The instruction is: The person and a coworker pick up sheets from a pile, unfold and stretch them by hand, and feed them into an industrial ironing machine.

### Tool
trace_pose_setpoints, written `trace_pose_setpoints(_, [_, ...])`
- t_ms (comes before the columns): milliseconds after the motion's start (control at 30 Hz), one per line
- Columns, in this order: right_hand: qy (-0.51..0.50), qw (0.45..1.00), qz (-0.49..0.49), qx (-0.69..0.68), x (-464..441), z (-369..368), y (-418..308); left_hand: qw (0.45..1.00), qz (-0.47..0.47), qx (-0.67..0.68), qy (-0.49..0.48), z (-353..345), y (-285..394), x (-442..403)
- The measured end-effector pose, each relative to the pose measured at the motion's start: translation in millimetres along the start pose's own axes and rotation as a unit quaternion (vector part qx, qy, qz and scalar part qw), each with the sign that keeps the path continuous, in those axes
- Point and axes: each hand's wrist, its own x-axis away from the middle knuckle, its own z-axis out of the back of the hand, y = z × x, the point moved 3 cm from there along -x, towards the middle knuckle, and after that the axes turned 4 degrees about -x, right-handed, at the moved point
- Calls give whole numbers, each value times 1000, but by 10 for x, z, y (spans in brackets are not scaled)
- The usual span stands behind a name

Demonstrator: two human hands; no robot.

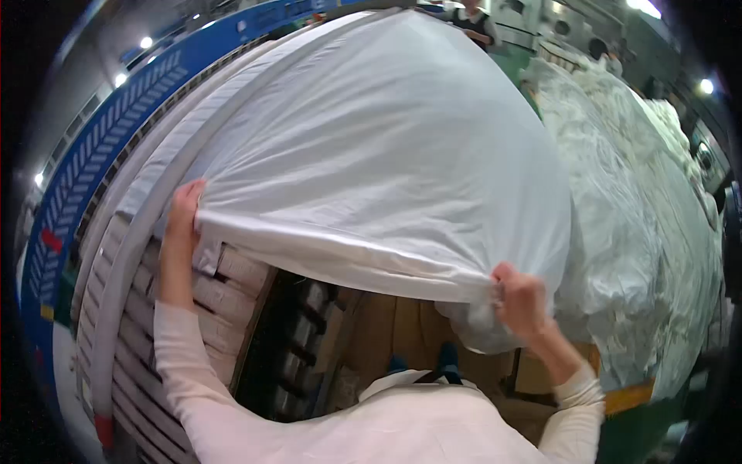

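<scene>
A large white sheet (402,147) stretches between both hands and away toward the far end. My left hand (187,205) grips its near left corner, beside a long pale roller (154,209). At the near right corner, my right hand (522,301) is closed on the hem. The near edge hangs in a taut, slightly sagging band between the hands. Under the left side of the sheet lies a bed of pale slatted belts (224,298). Loose folds of the sheet drop below my right hand.
A big heap of crumpled white linen (618,209) stands along the right. A blue machine frame (85,139) runs along the left. Another person (473,23) stands beyond the sheet's far end. A dark opening with metal rollers (297,340) lies between the belts and my feet.
</scene>
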Motion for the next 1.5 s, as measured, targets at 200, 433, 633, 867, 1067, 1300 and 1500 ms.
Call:
trace_pose_setpoints(200, [-60,993,-47,-86,280,-1376,-406,989,19,-131,64,594,-402,-58])
trace_pose_setpoints(433, [-108,986,-39,-116,344,-2128,-680,982,32,-165,-90,758,-445,229])
trace_pose_setpoints(633, [-90,983,-26,-157,223,-2180,-946,978,57,-165,-115,1009,-420,432])
trace_pose_setpoints(867, [-68,979,15,-190,136,-2002,-1161,984,82,-152,-35,1275,-252,662])
trace_pose_setpoints(1067, [-78,969,25,-235,51,-1947,-1295,961,147,-147,184,2364,-643,1041])
trace_pose_setpoints(1300, [-75,960,81,-256,-174,-2068,-1560,685,-259,-650,204,1215,-90,1204])
trace_pose_setpoints(1500, [-58,971,114,-203,-321,-1980,-1603,516,-210,-797,232,1855,-366,802])
